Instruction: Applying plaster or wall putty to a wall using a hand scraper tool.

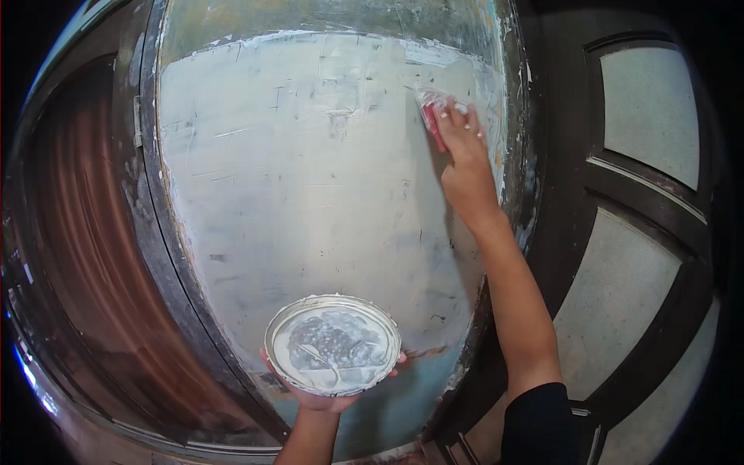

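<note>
My right hand [467, 170] is raised to the upper right of a panel [310, 209] thinly coated with whitish putty. Its fingers are closed on a red putty spreader [432, 126], whose putty-smeared edge lies against or very near the coated surface. White putty also sticks to my fingertips. Low in front of the panel, my left hand [324, 401] grips a round shallow lid [270, 341] from below, with fingertips showing at both sides. Wet white putty [298, 374] is spread inside the lid, thicker near its lower rim.
Dark frames border the panel on both sides. At left, a brown curtain [101, 225] hangs inside a dark frame; at right stands a dark door [570, 147] with pale panes [649, 108]. Bare greenish surface [325, 17] shows above the coating, bluish surface [380, 418] below.
</note>
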Demonstrator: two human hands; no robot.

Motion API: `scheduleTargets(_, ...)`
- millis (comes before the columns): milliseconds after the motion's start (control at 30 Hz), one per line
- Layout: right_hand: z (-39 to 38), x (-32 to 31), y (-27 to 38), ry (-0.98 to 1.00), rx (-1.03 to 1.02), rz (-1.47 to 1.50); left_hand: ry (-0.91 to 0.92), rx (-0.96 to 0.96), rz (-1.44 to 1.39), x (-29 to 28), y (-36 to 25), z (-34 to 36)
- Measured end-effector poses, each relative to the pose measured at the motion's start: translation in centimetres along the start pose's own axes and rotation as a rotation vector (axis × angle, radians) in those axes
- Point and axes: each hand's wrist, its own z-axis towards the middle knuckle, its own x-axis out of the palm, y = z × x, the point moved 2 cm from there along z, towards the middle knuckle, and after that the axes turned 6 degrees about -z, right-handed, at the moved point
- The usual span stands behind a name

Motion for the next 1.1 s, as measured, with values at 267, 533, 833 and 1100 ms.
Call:
scheduleTargets(267,-14.7,2.6,6.4,0.252,0.031,0.103,-0.085,0.006,0.024,-1.5,-0.9,-0.9)
scheduleTargets(533,-7.7,-3.0,3.3,-0.037,0.089,0.115,-0.051,0.012,0.066,-1.3,-0.7,-0.7)
scheduleTargets(833,-17.0,1.8,2.8,0.226,0.064,0.091,-0.018,-0.030,0.073,-1.1,-0.1,-0.1)
scheduleTargets(1100,-17.7,-2.8,5.4,0.154,0.096,0.123,-0.084,0.034,0.152,-1.8,-0.1,-0.5)
